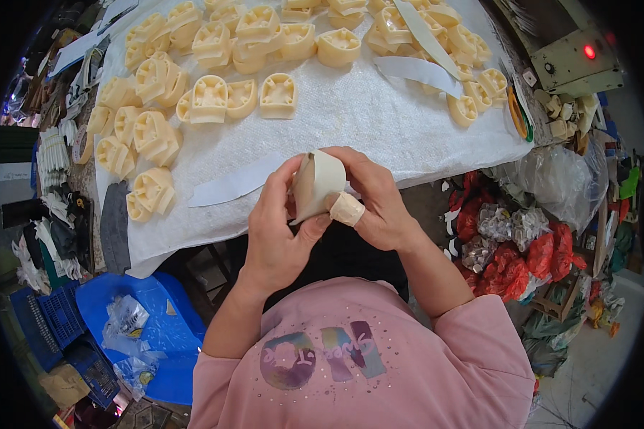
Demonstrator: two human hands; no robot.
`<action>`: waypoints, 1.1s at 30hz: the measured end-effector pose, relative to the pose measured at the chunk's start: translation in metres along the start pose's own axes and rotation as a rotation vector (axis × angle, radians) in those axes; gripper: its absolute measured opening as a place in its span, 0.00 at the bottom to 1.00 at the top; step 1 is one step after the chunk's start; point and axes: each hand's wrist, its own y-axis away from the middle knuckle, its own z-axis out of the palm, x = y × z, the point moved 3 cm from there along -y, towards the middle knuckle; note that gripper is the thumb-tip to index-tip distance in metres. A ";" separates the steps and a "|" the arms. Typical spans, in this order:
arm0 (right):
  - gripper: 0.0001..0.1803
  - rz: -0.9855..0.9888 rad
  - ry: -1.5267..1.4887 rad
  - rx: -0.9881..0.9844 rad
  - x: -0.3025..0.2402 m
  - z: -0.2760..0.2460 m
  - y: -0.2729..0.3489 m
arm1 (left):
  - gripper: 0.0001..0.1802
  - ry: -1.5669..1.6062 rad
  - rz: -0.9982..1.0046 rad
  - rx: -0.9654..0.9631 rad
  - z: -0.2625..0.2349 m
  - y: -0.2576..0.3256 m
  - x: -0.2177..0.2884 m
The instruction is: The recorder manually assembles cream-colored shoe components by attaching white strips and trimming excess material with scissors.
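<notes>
Both hands grip a shoe heel block (320, 187) with a smooth off-white covering curving round it, held up at the table's near edge. My left hand (273, 223) closes on its left side, with the thumb along the lower edge. My right hand (378, 200) wraps the other side, its fingers over the top. A beige wrapping (347, 209) covers the right thumb, which presses on the covering. The face turned to the left looks brownish; the palms hide part of the piece. Just beyond my left hand lies a curved white strip (229, 184).
Cream plastic heel blocks (279, 96) stand in groups on the white-covered table (322, 125). More pale strips (422, 75) lie across a pile at right. A dark grey strip (114, 225) hangs at the left edge. On the floor are a blue basin (172, 336) and red bags (504, 268).
</notes>
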 end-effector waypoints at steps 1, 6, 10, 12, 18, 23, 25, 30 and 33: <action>0.20 -0.133 0.067 0.071 -0.002 -0.002 -0.001 | 0.40 0.138 -0.155 -0.010 -0.001 -0.002 0.000; 0.15 0.361 -0.377 -0.059 0.002 -0.016 -0.011 | 0.32 -0.293 -0.094 -0.049 -0.017 0.000 0.007; 0.12 0.343 -0.215 -0.183 0.004 -0.017 -0.012 | 0.32 -0.517 0.062 -0.080 -0.012 0.000 0.016; 0.11 0.216 -0.078 -0.192 -0.002 -0.015 -0.011 | 0.30 -0.544 0.071 -0.034 -0.009 -0.002 0.017; 0.13 0.321 -0.285 -0.066 0.002 -0.017 -0.005 | 0.32 -0.572 0.222 0.063 0.000 -0.001 0.018; 0.12 0.388 -0.601 -0.032 0.005 -0.009 0.004 | 0.31 -0.658 0.277 0.159 0.007 -0.002 0.017; 0.13 0.077 0.043 0.119 -0.004 -0.004 0.000 | 0.30 -0.688 0.296 0.213 0.013 -0.002 0.016; 0.16 0.242 -0.329 0.212 0.013 0.007 0.005 | 0.29 -0.794 0.322 0.309 0.016 -0.004 0.012; 0.18 0.360 -0.666 0.098 0.016 0.010 0.008 | 0.29 -0.722 0.326 0.378 0.009 -0.006 0.010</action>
